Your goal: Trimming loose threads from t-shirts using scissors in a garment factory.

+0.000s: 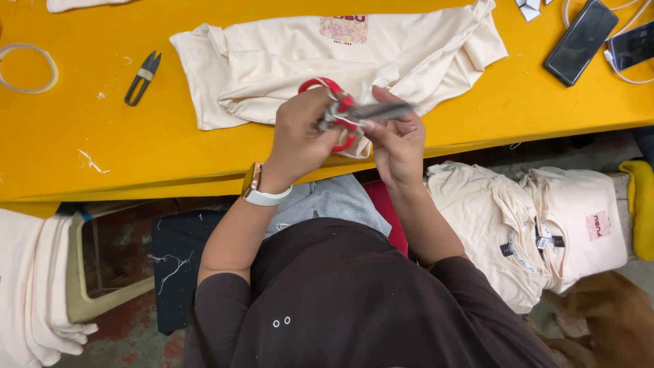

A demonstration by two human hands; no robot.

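My left hand (300, 133) grips the red handles of a pair of scissors (344, 112), whose grey blades point right. My right hand (396, 140) pinches the blades near their tips and a bit of cream cloth under them. Both hands hover over the front edge of the yellow table (102, 150). A cream T-shirt (286, 58) with a small pink print lies crumpled on the table just behind my hands. A watch with a white strap sits on my left wrist.
Small black thread snips (142, 78) lie on the table at left, beside a white band (27, 68). Two phones (582, 41) with cables rest at the top right. Stacks of folded cream shirts (524, 225) sit at my right, more at my left (30, 286).
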